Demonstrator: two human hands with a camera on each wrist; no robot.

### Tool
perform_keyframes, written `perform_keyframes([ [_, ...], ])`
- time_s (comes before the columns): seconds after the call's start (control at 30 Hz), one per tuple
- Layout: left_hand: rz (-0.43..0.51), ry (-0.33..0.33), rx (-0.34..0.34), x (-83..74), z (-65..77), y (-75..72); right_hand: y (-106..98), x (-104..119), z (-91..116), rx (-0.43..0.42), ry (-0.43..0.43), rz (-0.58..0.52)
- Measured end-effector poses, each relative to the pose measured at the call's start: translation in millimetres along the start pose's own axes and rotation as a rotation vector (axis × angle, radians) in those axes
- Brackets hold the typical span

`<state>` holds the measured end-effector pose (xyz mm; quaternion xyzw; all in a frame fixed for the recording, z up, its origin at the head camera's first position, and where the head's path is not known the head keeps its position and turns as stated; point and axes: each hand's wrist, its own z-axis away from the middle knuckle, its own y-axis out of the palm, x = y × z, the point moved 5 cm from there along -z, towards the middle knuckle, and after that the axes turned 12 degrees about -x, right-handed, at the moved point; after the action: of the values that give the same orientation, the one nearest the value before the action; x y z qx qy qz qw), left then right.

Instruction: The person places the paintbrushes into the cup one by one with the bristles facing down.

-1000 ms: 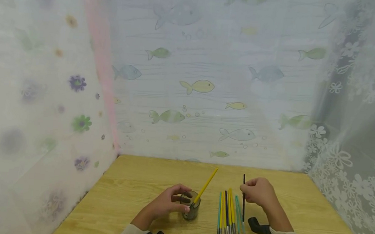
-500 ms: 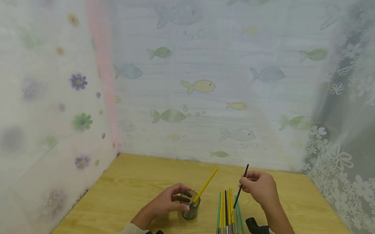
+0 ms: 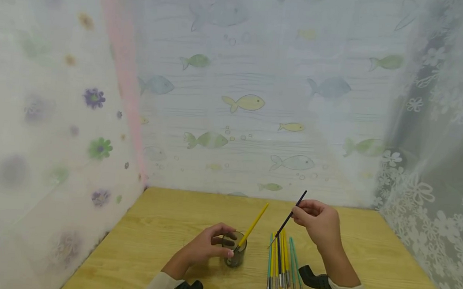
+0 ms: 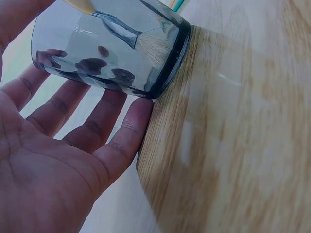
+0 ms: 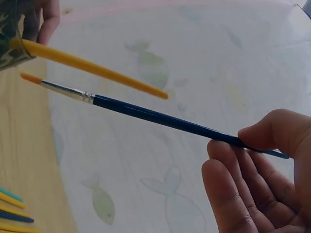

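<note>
Two hands, left hand [image 3: 203, 250] curled round a grey glass [image 4: 107, 52], right hand [image 3: 321, 224] pinching a blue paintbrush [image 5: 146, 112]

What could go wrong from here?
1. The right hand pinches the blue brush near its handle end, so the bristle end could swing or the grip slip.
2. The yellow brush leans out of the glass toward the right hand; the blue one might knock it.
3. If the left hand loosened around the glass, a bump might tip it.
</note>
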<state>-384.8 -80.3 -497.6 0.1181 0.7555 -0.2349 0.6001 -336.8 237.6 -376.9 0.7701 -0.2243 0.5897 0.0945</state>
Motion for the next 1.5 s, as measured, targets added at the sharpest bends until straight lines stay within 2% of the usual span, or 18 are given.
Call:
perform_keyframes([
  [0.27,0.001,-0.003,-0.006,0.5,0.4,0.6,9,8,8,-0.013,-0.002,-0.112],
  [0.7,0.008,-0.007,-0.009,-3.4,1.8,2.0,33,5,19,0.014,-0.044,-0.164],
  [1.07,0.006,-0.008,-0.009,-2.0,0.6,1.2,53,-1,33,0.093,-0.075,-0.145],
  [1.5,0.016,-0.008,-0.007,1.3,-1.6,0.4,76,-19,41,0.156,-0.049,-0.083],
])
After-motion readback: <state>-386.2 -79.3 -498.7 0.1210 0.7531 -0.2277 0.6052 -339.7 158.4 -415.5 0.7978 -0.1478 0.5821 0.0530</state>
